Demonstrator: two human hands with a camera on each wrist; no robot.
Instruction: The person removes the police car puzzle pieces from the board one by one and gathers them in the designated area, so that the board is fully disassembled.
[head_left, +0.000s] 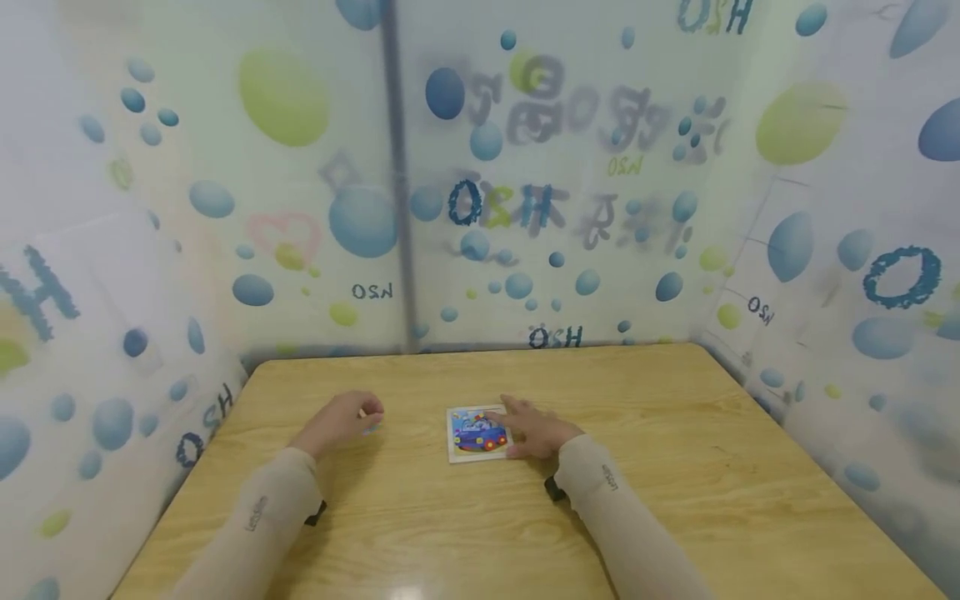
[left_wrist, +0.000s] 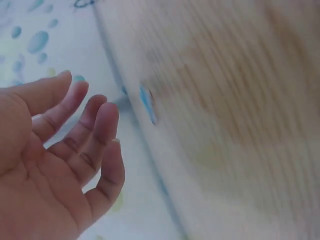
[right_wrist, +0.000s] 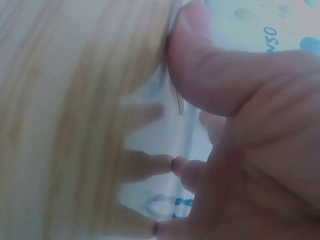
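A small square picture board with a pale border and a blue cartoon car lies on the wooden table. My right hand rests at its right side, fingers spread, with the index finger reaching over the picture. In the right wrist view the thumb touches the board's edge, seen nearly side-on, and other fingertips meet the tabletop. Left of the board, my left hand hovers with loosely bent fingers and holds nothing. Beyond its fingertips a small thin blue-and-white piece lies on the table; its shape is blurred.
The wooden table has light grain and rounded far corners. Translucent curtains or panels printed with blue and green drops and H2O lettering surround its back and sides. A dark vertical pole shows behind the back one.
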